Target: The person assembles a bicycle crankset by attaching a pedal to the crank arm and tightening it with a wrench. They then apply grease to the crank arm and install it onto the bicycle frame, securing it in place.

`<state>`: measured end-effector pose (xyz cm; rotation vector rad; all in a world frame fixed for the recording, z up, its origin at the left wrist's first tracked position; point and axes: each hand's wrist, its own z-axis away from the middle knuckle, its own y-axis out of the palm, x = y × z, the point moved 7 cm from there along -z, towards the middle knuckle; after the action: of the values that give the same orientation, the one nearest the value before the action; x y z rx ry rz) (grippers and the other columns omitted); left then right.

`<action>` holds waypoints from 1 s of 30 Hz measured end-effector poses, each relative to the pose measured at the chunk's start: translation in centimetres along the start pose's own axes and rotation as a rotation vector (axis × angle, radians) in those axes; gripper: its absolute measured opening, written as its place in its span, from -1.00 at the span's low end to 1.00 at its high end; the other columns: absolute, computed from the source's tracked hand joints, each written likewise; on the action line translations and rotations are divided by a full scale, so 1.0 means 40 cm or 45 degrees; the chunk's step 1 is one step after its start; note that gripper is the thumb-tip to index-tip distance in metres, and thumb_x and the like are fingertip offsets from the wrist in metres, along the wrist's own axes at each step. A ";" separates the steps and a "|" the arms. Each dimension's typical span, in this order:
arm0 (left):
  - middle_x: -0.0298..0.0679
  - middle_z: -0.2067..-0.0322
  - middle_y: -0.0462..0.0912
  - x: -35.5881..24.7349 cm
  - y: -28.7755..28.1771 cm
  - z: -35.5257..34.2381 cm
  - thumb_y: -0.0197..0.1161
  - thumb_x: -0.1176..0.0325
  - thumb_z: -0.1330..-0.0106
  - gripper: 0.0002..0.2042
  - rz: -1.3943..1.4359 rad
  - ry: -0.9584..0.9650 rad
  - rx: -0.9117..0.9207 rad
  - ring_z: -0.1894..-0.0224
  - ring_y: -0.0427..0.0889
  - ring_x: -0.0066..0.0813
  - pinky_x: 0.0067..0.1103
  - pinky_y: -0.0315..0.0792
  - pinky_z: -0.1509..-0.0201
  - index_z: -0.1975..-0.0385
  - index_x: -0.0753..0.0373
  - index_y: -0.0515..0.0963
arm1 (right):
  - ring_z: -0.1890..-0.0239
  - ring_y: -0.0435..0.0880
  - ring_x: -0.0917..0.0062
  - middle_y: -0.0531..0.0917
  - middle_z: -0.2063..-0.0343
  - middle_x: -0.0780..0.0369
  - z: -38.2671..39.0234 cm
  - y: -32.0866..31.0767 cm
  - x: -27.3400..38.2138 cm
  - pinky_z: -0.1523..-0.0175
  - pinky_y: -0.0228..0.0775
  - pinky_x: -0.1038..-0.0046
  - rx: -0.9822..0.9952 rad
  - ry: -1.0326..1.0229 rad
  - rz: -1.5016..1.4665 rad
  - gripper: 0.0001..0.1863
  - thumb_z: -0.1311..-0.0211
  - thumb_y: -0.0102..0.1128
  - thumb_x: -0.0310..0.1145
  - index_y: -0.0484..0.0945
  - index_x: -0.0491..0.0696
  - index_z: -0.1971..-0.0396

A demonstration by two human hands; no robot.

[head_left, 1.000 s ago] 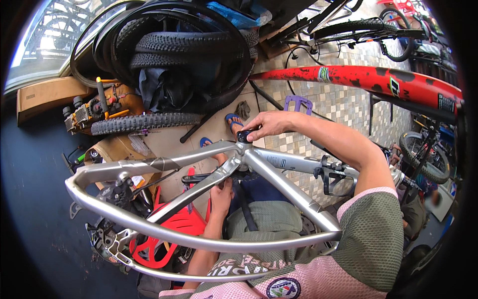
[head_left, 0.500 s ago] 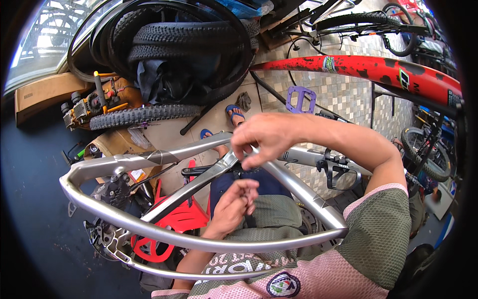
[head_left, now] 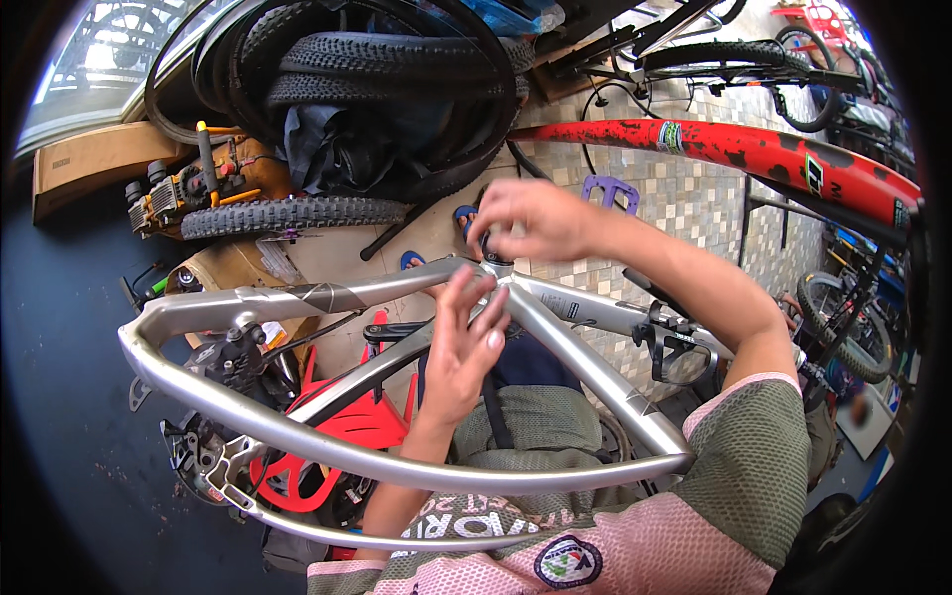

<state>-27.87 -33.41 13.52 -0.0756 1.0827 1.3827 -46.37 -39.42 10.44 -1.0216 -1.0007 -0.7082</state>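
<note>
A bare silver bicycle frame [head_left: 593,371] lies across my lap, its tubes meeting at a junction in front of me. My right hand [head_left: 531,220] is over that junction, fingers curled and blurred by motion. A small dark part [head_left: 488,247] shows under its fingertips at the short upright tube end; its kind is unclear. Just below the junction, my left hand [head_left: 458,347] is raised inside the frame, fingers spread and holding nothing. Its fingertips overlap the tubes in view, but I cannot tell whether they touch.
Black tires [head_left: 387,59] are piled at the far left, beside a cardboard box [head_left: 104,164]. A red bicycle frame [head_left: 739,147] crosses the far right. A purple pedal [head_left: 610,194] lies beyond my right hand. A red plastic piece [head_left: 362,421] is beneath the silver frame.
My right hand has lifted slightly away from the junction, exposing the dark part. My left hand has moved up toward the junction, and its curled fingers have spread.
</note>
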 end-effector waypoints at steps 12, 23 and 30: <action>0.01 -0.17 0.64 -0.061 -0.294 0.230 0.23 0.41 -0.50 -0.60 -0.438 -0.198 0.004 -0.16 0.67 -0.27 -0.43 0.53 -0.24 -0.28 0.38 0.45 | 0.30 0.65 0.65 0.76 0.32 0.31 -0.004 0.063 -0.275 0.21 0.52 0.51 0.482 0.572 -0.413 -0.83 -0.27 0.38 -0.46 0.71 -0.12 0.15; 0.03 -0.12 0.65 -0.059 -0.313 0.230 0.23 0.40 -0.49 -0.61 -0.454 -0.169 -0.094 -0.09 0.69 -0.27 -0.41 0.55 -0.19 -0.24 0.43 0.47 | 0.24 0.74 0.54 0.80 0.31 0.23 -0.020 0.088 -0.264 0.06 0.57 0.42 0.542 0.430 -0.321 -0.81 -0.23 0.41 -0.44 0.74 -0.13 0.16; 0.09 -0.08 0.66 -0.070 -0.318 0.227 0.24 0.31 -0.50 -0.60 -0.501 -0.138 -0.122 -0.05 0.72 -0.19 -0.35 0.59 -0.16 -0.20 0.45 0.47 | 0.24 0.74 0.49 0.80 0.31 0.21 -0.018 0.083 -0.258 0.07 0.56 0.41 0.538 0.487 -0.257 -0.78 -0.16 0.40 -0.42 0.75 -0.12 0.18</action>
<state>-12.01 -33.23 13.52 -0.2666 0.8561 1.0689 -47.38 -38.49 -0.32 -0.4005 -0.8723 -0.7802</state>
